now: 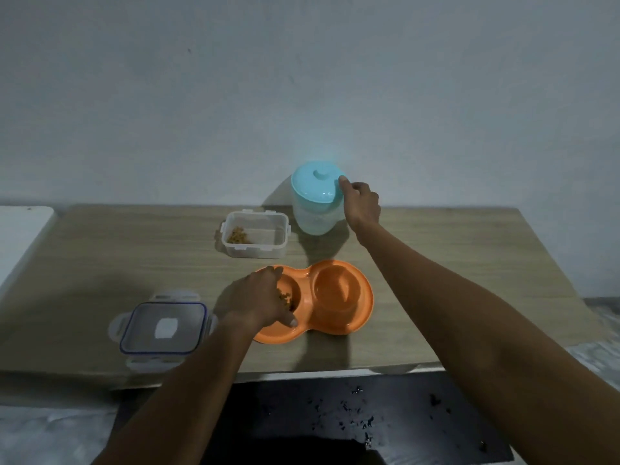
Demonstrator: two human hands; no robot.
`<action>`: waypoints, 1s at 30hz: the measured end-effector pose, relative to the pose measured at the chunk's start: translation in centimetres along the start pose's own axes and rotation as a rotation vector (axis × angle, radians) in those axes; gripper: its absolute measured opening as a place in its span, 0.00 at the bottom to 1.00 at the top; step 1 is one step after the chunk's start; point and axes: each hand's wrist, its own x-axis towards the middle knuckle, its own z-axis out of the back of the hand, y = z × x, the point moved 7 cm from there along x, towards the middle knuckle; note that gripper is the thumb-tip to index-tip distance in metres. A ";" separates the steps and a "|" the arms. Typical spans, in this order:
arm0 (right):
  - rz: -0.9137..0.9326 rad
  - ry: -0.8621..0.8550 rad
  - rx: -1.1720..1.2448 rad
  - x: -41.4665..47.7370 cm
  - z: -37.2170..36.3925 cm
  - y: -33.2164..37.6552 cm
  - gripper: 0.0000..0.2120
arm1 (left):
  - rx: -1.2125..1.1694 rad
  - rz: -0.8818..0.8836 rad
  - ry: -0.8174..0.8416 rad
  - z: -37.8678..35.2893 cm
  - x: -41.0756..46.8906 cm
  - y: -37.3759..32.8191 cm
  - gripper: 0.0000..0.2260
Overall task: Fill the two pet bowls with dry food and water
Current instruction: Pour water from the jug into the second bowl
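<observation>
Reaching across a wooden table (469, 263), a person's left hand (258, 298) cups dry food (285, 298) over the left well of an orange double pet bowl (335, 297), while the right hand (360, 204) grips the teal-lidded water jug (315, 203) beside an open food container (255, 233); its lid (163, 327) lies nearby.

Two bare forearms run up from the lower edge of the view, neither covered by a sleeve. The left hand (260, 302) and the right hand (360, 204) wear no glove, ring, watch or wristband. Both wrists are bare, and no clothing shows.
</observation>
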 end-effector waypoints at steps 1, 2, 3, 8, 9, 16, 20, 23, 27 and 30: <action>0.017 0.019 -0.001 0.3 0.0 -0.1 0.33 | 0.002 0.019 0.003 0.0 0.1 0.0 0.55; 0.027 0.040 -0.004 0.7 -0.1 -0.1 0.34 | 0.002 0.038 0.008 -0.1 0.3 0.1 0.56; 0.031 0.059 -0.005 1.0 0.0 -0.2 0.34 | 0.003 0.053 0.010 -0.2 0.5 0.1 0.56; -0.004 0.119 0.139 1.0 0.0 -1.8 0.39 | -0.018 0.096 0.008 -0.7 1.0 0.3 0.57; -0.020 0.116 0.201 0.7 -0.2 -2.1 0.40 | -0.025 0.102 0.004 -0.7 1.0 0.4 0.57; -0.107 0.050 0.434 -1.1 0.7 -4.1 0.42 | -0.080 0.153 0.009 -1.0 0.6 0.2 0.56; -0.134 0.033 0.458 -2.0 2.9 -5.2 0.28 | -0.094 0.185 0.020 -0.9 0.3 0.1 0.54; -0.125 0.007 0.490 -3.0 5.4 -5.8 0.25 | -0.045 0.219 0.024 -0.6 -0.1 -0.4 0.53; -0.072 -0.046 0.498 -4.6 9.5 -6.2 0.35 | 0.004 0.227 0.029 -0.2 -0.6 -1.9 0.46; -0.015 -0.048 0.469 -6.0 12.0 -6.5 0.41 | 0.021 0.231 0.030 -0.1 -0.7 -2.3 0.44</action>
